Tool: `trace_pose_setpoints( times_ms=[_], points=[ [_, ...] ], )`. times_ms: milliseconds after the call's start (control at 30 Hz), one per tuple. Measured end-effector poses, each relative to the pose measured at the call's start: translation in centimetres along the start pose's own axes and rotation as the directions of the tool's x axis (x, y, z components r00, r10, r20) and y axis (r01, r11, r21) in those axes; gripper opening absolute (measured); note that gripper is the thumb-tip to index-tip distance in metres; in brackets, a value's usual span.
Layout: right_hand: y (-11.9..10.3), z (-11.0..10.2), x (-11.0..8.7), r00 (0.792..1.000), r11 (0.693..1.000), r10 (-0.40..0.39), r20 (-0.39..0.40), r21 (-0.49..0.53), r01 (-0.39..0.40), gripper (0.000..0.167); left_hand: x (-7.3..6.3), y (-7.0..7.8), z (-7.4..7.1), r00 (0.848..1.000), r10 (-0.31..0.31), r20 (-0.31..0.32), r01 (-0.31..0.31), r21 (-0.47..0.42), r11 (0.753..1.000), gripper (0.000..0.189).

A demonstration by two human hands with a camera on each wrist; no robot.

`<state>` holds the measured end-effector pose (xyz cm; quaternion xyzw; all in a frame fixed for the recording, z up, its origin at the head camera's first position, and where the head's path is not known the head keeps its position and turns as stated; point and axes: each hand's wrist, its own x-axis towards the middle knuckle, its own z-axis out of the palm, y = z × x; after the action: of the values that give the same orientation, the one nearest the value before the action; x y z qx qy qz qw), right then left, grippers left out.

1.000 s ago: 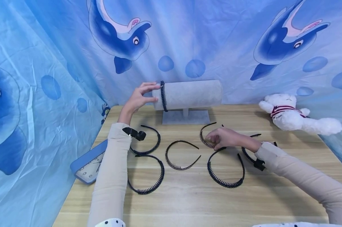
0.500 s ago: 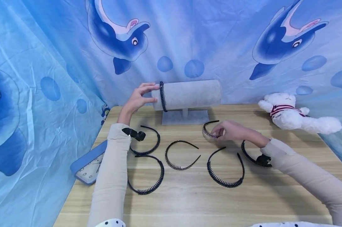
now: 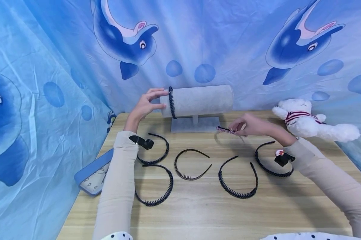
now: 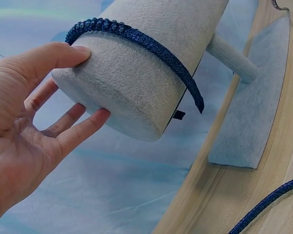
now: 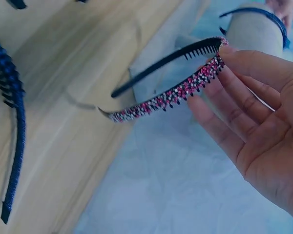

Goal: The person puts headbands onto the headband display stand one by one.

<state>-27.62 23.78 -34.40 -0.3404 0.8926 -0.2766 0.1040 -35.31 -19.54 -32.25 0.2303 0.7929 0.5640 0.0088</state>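
Observation:
My left hand [image 3: 146, 102] holds the left end of a grey cylindrical headband display stand [image 3: 204, 100]. In the left wrist view the thumb presses the cylinder's side and the fingertips meet its end. A dark blue beaded headband [image 4: 151, 46] sits round the cylinder close to the thumb. Pinched between the thumb and fingers of my right hand [image 3: 250, 125] is a toothed headband [image 5: 161, 100] with pink, white and black glitter. It is raised over the table, to the right of the stand's base, and its shadow falls below it.
Several dark toothed headbands lie on the wooden table [image 3: 195, 210], including a thin one [image 3: 180, 171] in the middle and a dark blue one [image 3: 238, 193] right of it. A blue clock [image 3: 92, 183] lies by the left arm. A white plush bear [image 3: 303, 120] lies back right.
My right hand has lifted the pink glitter headband off the table and carried it up and slightly back. My left hand has stayed on the stand's end.

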Motion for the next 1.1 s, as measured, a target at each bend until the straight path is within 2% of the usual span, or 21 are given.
trace_pose_setpoints(
  times_ms=[100, 200, 367, 567, 733, 933, 1100],
  points=[
    [-0.3, -0.9, -0.1, 1.0, 1.0, 0.005, -0.005, 0.027, -0.005, 0.029, 0.3, -0.8, -0.1, 1.0, 0.015, -0.012, -0.015, 0.006, 1.0, 0.053],
    [-0.2, -1.5, -0.2, 1.0, 0.998, 0.013, -0.017, 0.059, -0.012, 0.028, 0.3, -0.9, -0.1, 1.0, 0.013, -0.011, -0.013, 0.006, 1.0, 0.053],
    [0.4, -2.6, -0.4, 0.995, 0.985, 0.096, -0.024, 0.144, -0.092, 0.03, 0.4, -1.3, -0.2, 1.0, 0.023, -0.012, -0.023, -0.004, 1.0, 0.053],
    [0.9, -3.8, -1.0, 0.983, 0.953, 0.181, -0.02, 0.251, -0.171, 0.036, 0.1, -0.2, -0.1, 1.0, 0.013, 0.006, -0.013, -0.023, 1.0, 0.055],
    [1.7, -4.7, -1.7, 0.965, 0.921, 0.257, -0.051, 0.316, -0.229, 0.039, -0.3, 0.8, 0.1, 1.0, -0.008, 0.013, 0.008, -0.018, 1.0, 0.056],
    [2.8, -5.6, -2.6, 0.958, 0.909, 0.274, -0.089, 0.349, -0.228, 0.042, 0.4, -0.9, 0.0, 1.0, 0.018, 0.001, -0.018, -0.026, 0.999, 0.056],
    [3.6, -6.3, -3.3, 0.952, 0.91, 0.293, -0.089, 0.331, -0.249, 0.043, 0.6, -1.5, -0.2, 0.999, 0.033, -0.003, -0.033, -0.011, 0.999, 0.054]
  ],
)
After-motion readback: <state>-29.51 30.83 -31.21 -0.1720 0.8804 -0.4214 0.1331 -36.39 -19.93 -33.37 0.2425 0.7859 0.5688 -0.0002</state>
